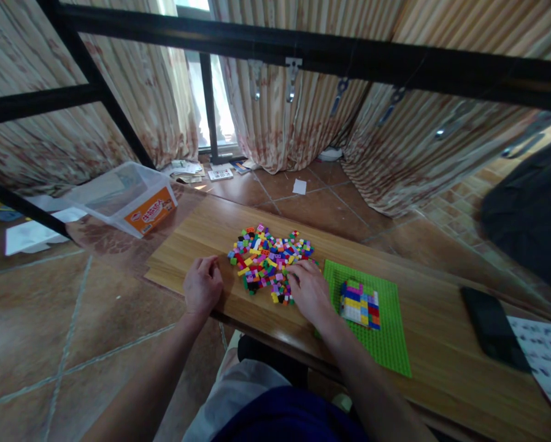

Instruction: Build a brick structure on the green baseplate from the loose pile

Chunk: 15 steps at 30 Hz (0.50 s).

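The right grip (pixel 308 288) is bent down over the near right edge of a loose, spread-out pile of small multicoloured plastic building bricks (pixel 264 261), its fingertips among the outermost pieces; whether they pinch a brick cannot be told. The left grip (pixel 202 287) is curled in on itself by the near edge of the light-brown wooden counter (pixel 434 316), just left of the pile and apart from it; what the palm may hold is hidden. The pile thus lies between the two, reaching farther back than either. Just right of the right grip lies a flat green studded plastic baseplate (pixel 390 350), bearing a compact, roughly rectangular block of multicoloured bricks (pixel 359 305). Farther right on the counter are a dark flat rectangular object (pixel 493 328) and a white printed sheet (pixel 545 356).
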{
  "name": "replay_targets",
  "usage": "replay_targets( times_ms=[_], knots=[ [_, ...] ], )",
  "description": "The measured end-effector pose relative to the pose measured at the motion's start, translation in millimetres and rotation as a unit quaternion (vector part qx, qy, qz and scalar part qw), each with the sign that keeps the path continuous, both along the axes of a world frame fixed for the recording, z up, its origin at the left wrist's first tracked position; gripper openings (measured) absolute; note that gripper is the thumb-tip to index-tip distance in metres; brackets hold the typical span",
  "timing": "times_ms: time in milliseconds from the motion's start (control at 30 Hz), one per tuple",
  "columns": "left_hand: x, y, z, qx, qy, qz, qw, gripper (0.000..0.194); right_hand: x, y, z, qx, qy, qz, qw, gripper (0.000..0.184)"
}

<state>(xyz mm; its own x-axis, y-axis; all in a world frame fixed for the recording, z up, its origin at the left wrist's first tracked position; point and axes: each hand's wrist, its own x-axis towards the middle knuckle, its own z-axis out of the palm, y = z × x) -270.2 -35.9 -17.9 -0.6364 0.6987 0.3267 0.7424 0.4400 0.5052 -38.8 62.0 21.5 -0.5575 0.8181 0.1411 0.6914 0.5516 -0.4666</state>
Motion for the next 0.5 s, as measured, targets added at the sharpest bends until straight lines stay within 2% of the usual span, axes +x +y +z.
replay_targets(
  times_ms=[233, 333, 500],
  knots=[
    [0, 0, -1.4, -0.001, -0.002, -0.002, 1.000, 0.031, -21, -7, -3.7, 0.013, -0.012, 0.055, 0.998, 0.033],
    [-1, 0, -2.2, 0.000, -0.001, -0.001, 1.000, 0.032, -29, -5, -3.2, 0.023, -0.034, 0.044, 0.998, 0.034],
    [0, 0, -2.1, 0.001, -0.001, -0.002, 1.000, 0.031, -36, -1, -1.7, 0.034, -0.065, 0.028, 0.997, 0.024]
  ],
)
